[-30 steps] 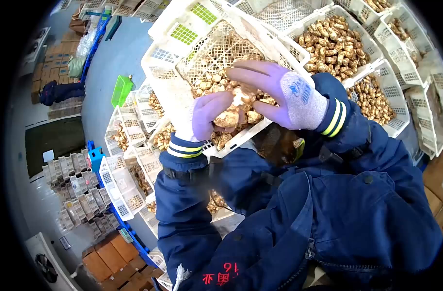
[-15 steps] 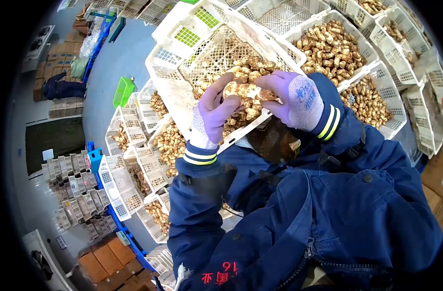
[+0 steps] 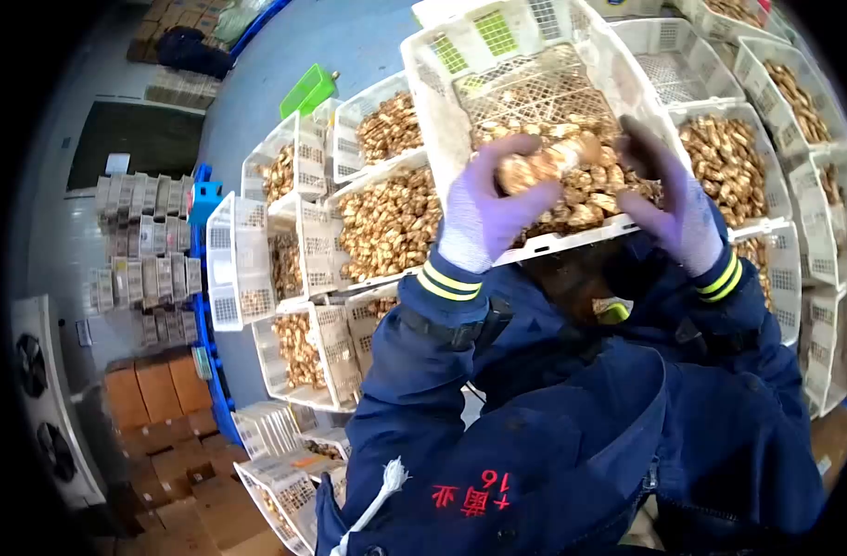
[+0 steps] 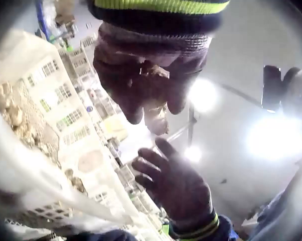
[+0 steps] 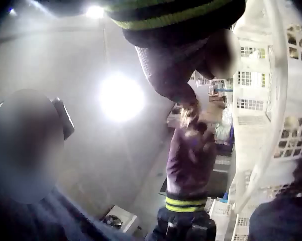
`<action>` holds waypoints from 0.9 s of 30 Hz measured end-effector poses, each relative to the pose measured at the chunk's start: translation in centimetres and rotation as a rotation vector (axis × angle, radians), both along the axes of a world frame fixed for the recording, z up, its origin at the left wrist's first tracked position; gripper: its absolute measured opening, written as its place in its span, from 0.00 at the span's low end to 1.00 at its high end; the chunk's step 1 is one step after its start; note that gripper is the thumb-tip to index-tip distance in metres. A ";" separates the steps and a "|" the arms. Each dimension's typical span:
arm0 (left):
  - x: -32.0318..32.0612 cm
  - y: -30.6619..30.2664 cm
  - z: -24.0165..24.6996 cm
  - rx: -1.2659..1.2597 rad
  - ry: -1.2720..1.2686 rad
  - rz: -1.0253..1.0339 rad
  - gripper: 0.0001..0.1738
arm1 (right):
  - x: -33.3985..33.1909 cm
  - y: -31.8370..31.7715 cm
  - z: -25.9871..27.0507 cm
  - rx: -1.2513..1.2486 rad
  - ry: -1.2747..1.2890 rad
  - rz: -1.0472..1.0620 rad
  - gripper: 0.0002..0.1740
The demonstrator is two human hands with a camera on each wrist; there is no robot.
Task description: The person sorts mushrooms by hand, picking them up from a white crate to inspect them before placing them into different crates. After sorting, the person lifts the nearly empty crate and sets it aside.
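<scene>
In the head view the left hand, in a purple glove, grips a brown-and-white knobbly piece between thumb and fingers. Across from it, the right hand is apart from the piece, its fingers spread and bent a little. Both are over a white crate with many similar pieces at its near end. From the left wrist, the left hand holds the piece above the right hand's spread fingers. The right wrist view has the right hand above the left hand.
White crates of similar pieces stand on both sides, among them a left crate and a right crate. A green basket lies on the blue floor. Cardboard boxes are stacked at the lower left.
The right hand has released the piece that both hands held half a second ago, and has moved away from it. The left hand keeps its grip. The head view has turned, shifting the crates rightward.
</scene>
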State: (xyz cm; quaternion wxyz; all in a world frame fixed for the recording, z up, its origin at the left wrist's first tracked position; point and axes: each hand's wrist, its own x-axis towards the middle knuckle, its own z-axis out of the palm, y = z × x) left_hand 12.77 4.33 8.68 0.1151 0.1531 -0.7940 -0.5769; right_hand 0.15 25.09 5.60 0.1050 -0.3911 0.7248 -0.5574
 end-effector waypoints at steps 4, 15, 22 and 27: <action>6.9 -10.5 -4.6 0.294 0.302 0.440 0.29 | -4.9 0.6 -4.7 0.085 0.268 -0.187 0.32; 12.3 -17.0 -9.7 -0.281 0.256 0.675 0.35 | -7.7 -0.4 -7.9 0.372 0.667 -0.278 0.29; 14.8 -23.4 -24.0 0.972 0.067 0.968 0.26 | -7.4 -0.5 -7.8 0.405 0.698 -0.287 0.28; 12.2 -35.7 -16.2 0.804 0.251 1.112 0.30 | -7.4 -0.7 -7.8 0.436 0.675 -0.304 0.27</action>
